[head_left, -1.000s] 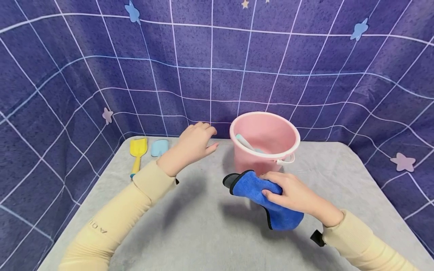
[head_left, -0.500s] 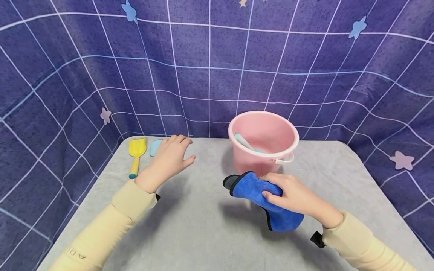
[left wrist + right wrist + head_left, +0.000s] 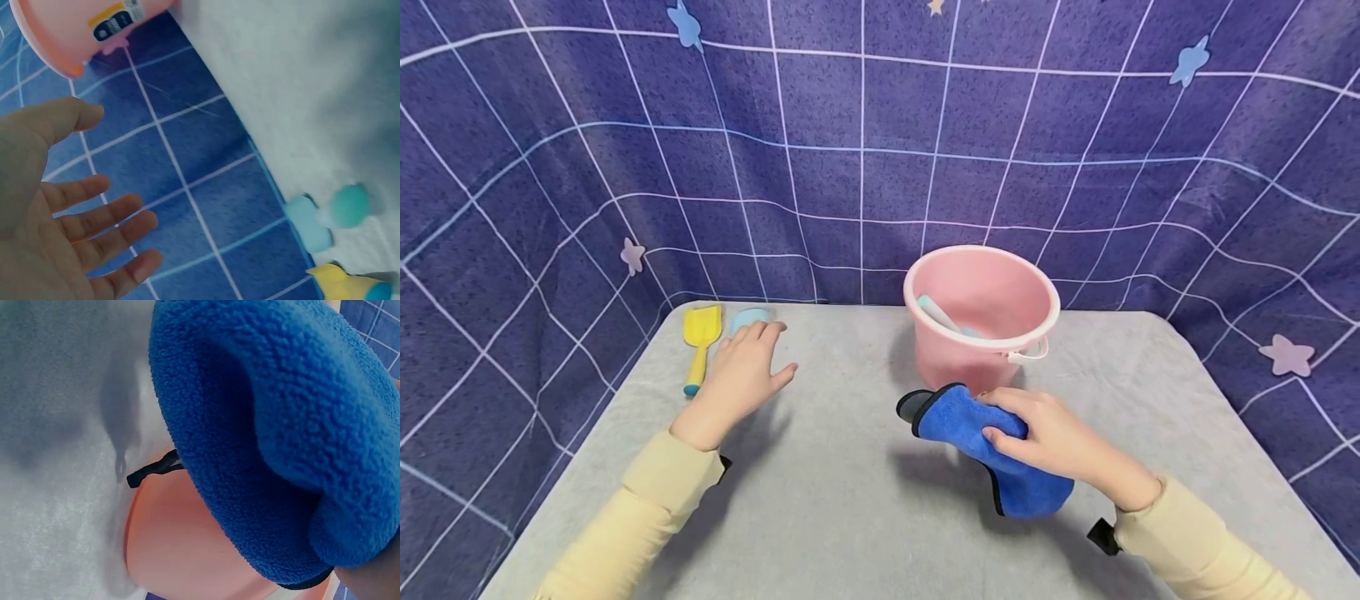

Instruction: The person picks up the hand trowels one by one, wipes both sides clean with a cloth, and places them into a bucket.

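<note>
My right hand [image 3: 1037,429] grips a folded blue cleaning cloth [image 3: 958,421] with black edging and a grey reverse side, held in front of the pink bucket [image 3: 925,358]. Its plush blue surface fills much of the right wrist view, with the bucket below. On the left, my left hand [image 3: 741,375] is over the table with fingers spread apart and nothing in its palm. Past its fingertips lies a light blue toy tool [image 3: 309,225] with a teal end [image 3: 351,206], mostly covered by the hand in the head view. Beside it lies a yellow toy shovel [image 3: 701,337] with a blue handle tip.
Inside the bucket leans a white-and-teal handled item [image 3: 938,313], its lower part hidden. A white bucket handle [image 3: 1030,353] hangs at the right. The grey table [image 3: 842,500] meets a purple-blue gridded curtain [image 3: 820,100] at its back and sides.
My left hand has moved left and toward me, away from the bucket, to near the light blue toy tool. My right hand and the cloth have barely moved.
</note>
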A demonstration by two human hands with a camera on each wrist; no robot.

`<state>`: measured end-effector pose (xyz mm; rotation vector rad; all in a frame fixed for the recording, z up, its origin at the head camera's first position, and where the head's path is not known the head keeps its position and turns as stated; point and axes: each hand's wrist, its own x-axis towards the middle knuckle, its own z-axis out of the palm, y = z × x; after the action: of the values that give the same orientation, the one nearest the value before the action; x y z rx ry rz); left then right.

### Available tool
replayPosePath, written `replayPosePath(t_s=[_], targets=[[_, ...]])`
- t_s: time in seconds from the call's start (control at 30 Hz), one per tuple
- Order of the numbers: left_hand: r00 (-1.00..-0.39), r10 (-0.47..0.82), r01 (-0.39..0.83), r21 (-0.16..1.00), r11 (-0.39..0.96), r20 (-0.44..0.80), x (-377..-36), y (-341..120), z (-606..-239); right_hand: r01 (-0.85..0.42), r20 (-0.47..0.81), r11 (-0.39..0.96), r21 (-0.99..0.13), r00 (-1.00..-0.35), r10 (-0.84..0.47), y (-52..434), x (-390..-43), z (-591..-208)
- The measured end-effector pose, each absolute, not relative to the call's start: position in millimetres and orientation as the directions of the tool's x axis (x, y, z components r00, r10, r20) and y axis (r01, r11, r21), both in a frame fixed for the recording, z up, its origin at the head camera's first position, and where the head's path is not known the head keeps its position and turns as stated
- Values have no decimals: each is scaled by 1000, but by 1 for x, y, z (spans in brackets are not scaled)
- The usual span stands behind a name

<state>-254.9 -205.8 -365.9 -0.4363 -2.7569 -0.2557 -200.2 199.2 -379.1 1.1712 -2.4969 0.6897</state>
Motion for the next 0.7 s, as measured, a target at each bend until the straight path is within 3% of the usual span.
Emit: replayPosePath(t_s=[0.33, 0.7], targets=[[-924, 173, 228, 126, 966, 340, -260, -238, -398, -767, 443, 562, -310, -639, -628, 200, -200, -382], [-970, 100, 134, 146, 980, 221, -271, -263, -423, -774, 450, 550, -312, -631, -633, 200, -200, -386]])
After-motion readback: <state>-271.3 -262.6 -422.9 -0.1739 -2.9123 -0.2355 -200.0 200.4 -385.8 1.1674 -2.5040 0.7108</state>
